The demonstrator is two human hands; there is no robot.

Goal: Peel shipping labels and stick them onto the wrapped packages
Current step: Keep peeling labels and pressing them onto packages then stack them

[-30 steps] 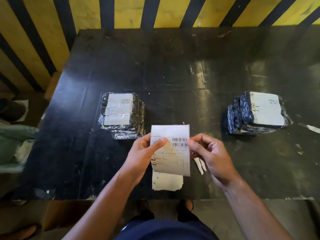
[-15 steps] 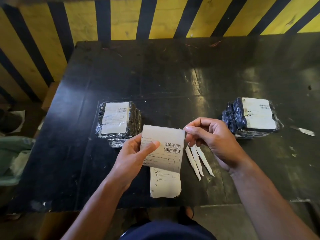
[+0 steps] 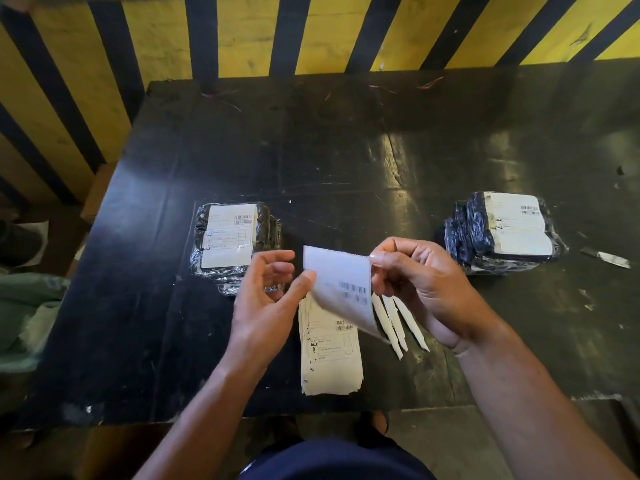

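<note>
Above the table edge [image 3: 346,408], right hand [image 3: 420,289] pinches label [image 3: 341,289].

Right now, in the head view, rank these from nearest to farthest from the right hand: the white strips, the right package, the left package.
From the right hand:
1. White strips, just below its fingers.
2. Right package, to its right.
3. Left package, across the table, beyond the left hand.

The scuffed black tabletop [image 3: 346,161] at frame centre looks glossy. Both black wrapped packages [image 3: 235,247] wear crinkled shiny plastic film. The white paper label [image 3: 341,289] is matt.
</note>
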